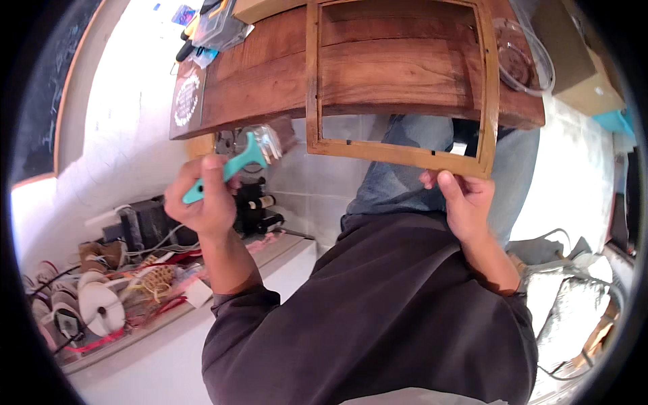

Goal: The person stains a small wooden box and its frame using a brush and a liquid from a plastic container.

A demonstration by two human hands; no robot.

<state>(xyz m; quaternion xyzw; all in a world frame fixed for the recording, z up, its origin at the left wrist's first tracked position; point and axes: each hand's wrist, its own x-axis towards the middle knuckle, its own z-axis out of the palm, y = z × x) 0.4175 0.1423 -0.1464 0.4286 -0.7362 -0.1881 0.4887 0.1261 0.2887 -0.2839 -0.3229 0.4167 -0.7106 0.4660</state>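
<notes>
In my left hand (202,196) is a paintbrush (246,156) with a turquoise handle, a metal ferrule and brown bristles; the fingers wrap round the handle. Its bristle end is slightly blurred and points up and right, just left of a wooden frame (398,154). My right hand (466,202) pinches the bottom bar of that frame near its lower right corner. The frame is rectangular and open in the middle, with small dark marks along its bars. Its upper part lies over the brown wooden table (256,81), while the lower bar juts past the near edge above my lap.
A round clear plastic container (523,57) stands at the table's right end. Plastic boxes (219,30) and small tools crowd the far left corner. On the lower left, a shelf (290,244) holds spools (101,308), cords and bottles. Cardboard (584,74) is at the right.
</notes>
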